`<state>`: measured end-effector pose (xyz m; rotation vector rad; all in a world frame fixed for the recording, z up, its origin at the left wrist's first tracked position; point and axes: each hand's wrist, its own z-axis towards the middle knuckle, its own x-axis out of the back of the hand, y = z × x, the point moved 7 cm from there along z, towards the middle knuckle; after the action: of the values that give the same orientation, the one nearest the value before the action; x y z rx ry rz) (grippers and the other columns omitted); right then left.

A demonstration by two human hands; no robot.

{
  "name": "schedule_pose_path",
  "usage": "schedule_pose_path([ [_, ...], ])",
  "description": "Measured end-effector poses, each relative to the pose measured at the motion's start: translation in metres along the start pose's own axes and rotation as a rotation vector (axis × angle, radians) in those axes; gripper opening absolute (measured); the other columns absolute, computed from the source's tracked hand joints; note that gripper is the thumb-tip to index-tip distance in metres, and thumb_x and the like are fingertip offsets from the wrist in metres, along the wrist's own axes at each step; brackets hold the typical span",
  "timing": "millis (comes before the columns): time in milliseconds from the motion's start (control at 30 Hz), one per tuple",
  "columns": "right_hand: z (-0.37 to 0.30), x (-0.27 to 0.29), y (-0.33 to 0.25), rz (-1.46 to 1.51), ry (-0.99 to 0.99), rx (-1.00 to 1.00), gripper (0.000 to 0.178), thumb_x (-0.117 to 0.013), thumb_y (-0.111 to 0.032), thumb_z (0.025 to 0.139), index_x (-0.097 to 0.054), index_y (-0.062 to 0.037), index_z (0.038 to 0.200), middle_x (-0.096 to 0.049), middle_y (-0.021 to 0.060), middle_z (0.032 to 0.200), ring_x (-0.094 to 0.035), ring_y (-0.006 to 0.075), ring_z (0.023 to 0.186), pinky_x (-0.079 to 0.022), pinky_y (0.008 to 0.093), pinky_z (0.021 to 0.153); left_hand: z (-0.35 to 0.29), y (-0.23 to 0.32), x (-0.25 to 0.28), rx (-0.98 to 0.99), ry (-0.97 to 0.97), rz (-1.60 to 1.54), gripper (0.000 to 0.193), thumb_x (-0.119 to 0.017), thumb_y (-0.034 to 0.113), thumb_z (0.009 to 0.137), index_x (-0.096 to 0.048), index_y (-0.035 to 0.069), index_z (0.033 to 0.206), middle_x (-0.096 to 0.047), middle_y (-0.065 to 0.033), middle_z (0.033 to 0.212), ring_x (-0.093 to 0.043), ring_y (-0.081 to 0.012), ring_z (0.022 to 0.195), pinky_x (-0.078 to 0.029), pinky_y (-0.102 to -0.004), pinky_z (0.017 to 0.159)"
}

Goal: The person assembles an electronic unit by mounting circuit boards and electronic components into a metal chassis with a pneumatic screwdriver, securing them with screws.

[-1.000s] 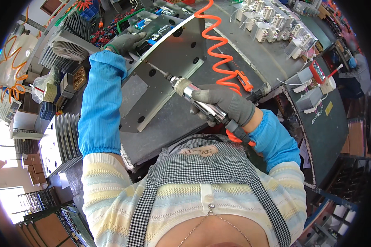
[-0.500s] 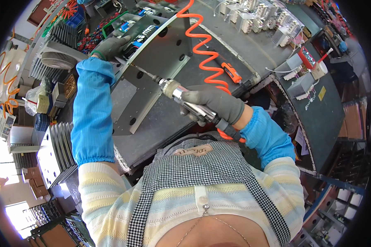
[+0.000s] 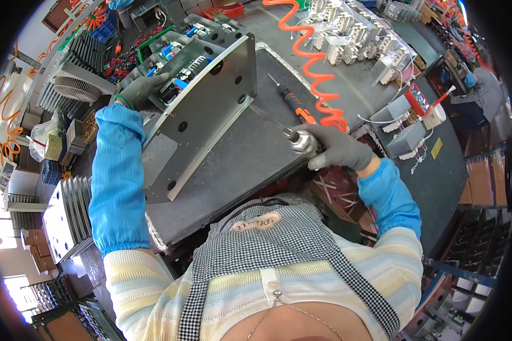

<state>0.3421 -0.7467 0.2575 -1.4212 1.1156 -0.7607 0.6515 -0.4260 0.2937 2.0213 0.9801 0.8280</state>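
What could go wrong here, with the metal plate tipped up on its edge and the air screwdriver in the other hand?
1. The metal plate stands tilted, held only by the left hand at its far end; it may slip or drop flat on the mat.
2. The circuit board mounted on it could get knocked.
3. The right hand points the air screwdriver at the plate; its tip might skid. The orange coiled hose might snag the parts beside it.

free: dark mat between hands – blocked: tilted metal plate left | orange coiled hose right
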Motion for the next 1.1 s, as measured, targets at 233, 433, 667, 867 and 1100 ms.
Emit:
schedule_pose_path([
  [233,0.065,0.117,0.020,-1.663,-0.147,0.355,0.025,-0.070,-0.015,0.080,-0.070,-0.0209,0.104,-0.066,-0.0036,0.103,-0.059,0.0187,0.112,-0.034,0.0460,0.113,0.016,-0.015,0.028,-0.158,0.087,0.292,0.046,-0.062,0.050,0.097,-0.068,0.006,0.107,-0.066,-0.0077,0.070,-0.061,-0.0190,0.056,-0.047,-0.0329,0.051],
  [433,0.125,0.220,0.076,-2.128,-0.336,0.320,0.013,-0.064,-0.021,0.086,-0.073,-0.0234,0.096,-0.067,-0.0021,0.109,-0.053,0.0200,0.127,-0.029,0.0507,0.119,-0.009,0.002,-0.010,-0.265,-0.015,0.193,0.050,-0.064,0.027,0.099,-0.056,0.002,0.142,-0.065,-0.0025,0.119,-0.057,-0.0120,0.099,-0.049,-0.0293,0.084],
  [667,0.148,0.279,0.104,-1.867,0.340,0.477,0.026,-0.065,-0.020,0.084,-0.070,-0.0142,0.109,-0.063,0.0067,0.130,-0.050,0.0286,0.134,-0.037,0.0495,0.113,-0.010,0.016,-0.029,-0.131,-0.028,0.141,0.048,-0.063,0.029,0.099,-0.059,0.001,0.137,-0.065,0.0008,0.109,-0.059,-0.0101,0.094,-0.047,-0.0263,0.083],
  [867,0.076,0.245,0.075,-1.045,0.832,0.299,0.029,-0.065,-0.016,0.086,-0.070,-0.0102,0.114,-0.068,0.0132,0.119,-0.063,0.0336,0.109,-0.050,0.0464,0.095,-0.028,0.039,-0.045,-0.244,0.076,0.392,0.048,-0.057,0.032,0.104,-0.057,-0.001,0.139,-0.065,-0.0018,0.113,-0.058,-0.0112,0.097,-0.046,-0.0264,0.083],
  [1100,-0.121,0.242,0.156,-0.532,1.454,0.194,0.015,-0.064,-0.009,0.090,-0.071,-0.0068,0.103,-0.071,0.0124,0.100,-0.069,0.0306,0.096,-0.054,0.0381,0.088,-0.040,-0.014,-0.083,-0.361,0.272,0.545,0.051,-0.059,0.016,0.104,-0.044,-0.006,0.148,-0.057,-0.0166,0.140,-0.058,-0.0214,0.119,-0.048,-0.0341,0.102],
])
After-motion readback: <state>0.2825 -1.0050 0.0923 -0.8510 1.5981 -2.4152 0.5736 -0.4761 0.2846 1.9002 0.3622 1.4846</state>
